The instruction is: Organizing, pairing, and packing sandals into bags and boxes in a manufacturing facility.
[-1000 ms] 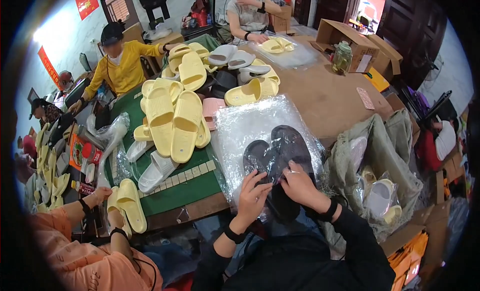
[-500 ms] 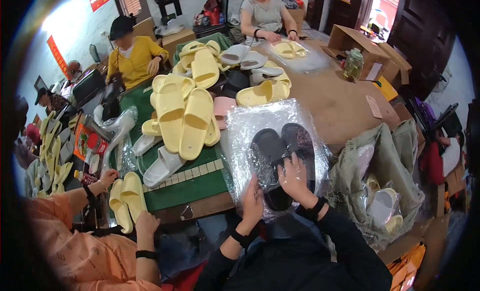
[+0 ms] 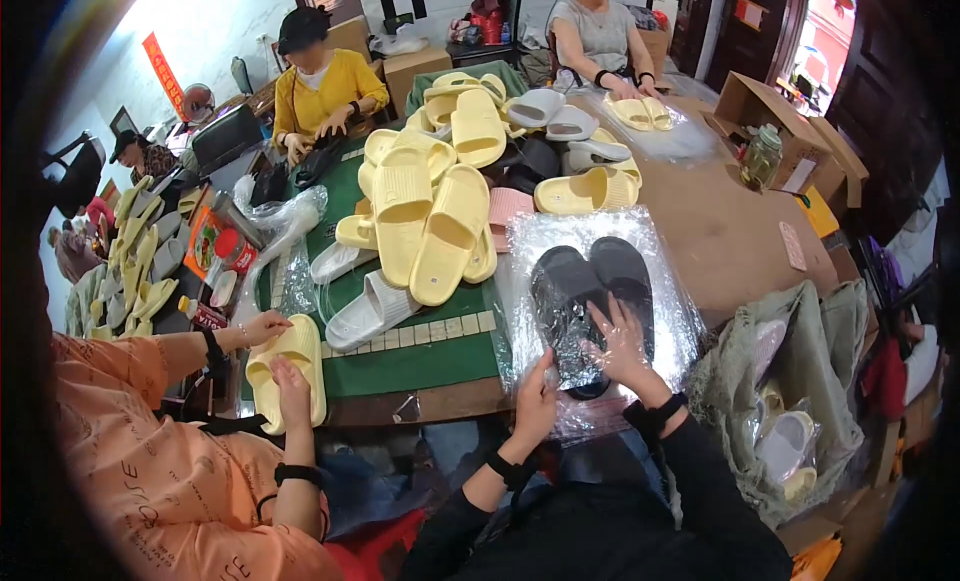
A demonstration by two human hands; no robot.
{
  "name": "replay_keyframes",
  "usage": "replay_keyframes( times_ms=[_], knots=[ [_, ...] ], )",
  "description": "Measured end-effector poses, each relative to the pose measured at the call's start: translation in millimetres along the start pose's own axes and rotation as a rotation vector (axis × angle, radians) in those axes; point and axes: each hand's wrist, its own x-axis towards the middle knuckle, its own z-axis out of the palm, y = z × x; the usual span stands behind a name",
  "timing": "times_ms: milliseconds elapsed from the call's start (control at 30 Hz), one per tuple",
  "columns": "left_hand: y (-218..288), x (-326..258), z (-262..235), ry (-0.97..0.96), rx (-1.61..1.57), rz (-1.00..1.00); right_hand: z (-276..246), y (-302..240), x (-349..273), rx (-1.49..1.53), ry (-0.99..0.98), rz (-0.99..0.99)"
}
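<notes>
A pair of black slippers (image 3: 570, 293) lies side by side in a clear plastic bag (image 3: 668, 281) at the table's near edge. My left hand (image 3: 536, 393) is closed on the bag's near left edge, thumb pointing up. Spread flat over the slippers, my right hand (image 3: 622, 343) presses lightly on them near the bag's mouth; its fingers are apart. The heel ends are partly hidden by that hand and by glare on the film.
A heap of yellow slippers (image 3: 450, 236) rises left of the bag on a green mat. At my right hangs a grey-green sack (image 3: 730, 381) with bagged slippers. A co-worker in orange (image 3: 130, 451) handles yellow slippers at left. A glass jar (image 3: 763, 157) stands far right.
My right hand's fingers have spread out over the slippers. The slippers sit deeper in the bag. The whole view has shifted, and the co-worker at left has brought the yellow slippers together.
</notes>
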Motion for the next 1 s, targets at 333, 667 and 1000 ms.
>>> replay_keyframes(
  times_ms=[333,667,1000],
  knots=[
    [3.3,5.5,-3.5,-0.016,0.059,-0.054,-6.5,23.1,-34.4,0.079,-0.213,-0.188],
    [3.4,0.0,3.1,-0.071,-0.145,-0.129,16.5,13.2,-32.8,0.034,0.151,-0.099],
    [-1.6,-1.0,1.2,-0.032,0.059,0.014,-10.0,43.2,-55.1,0.329,-0.065,0.138]
  ],
)
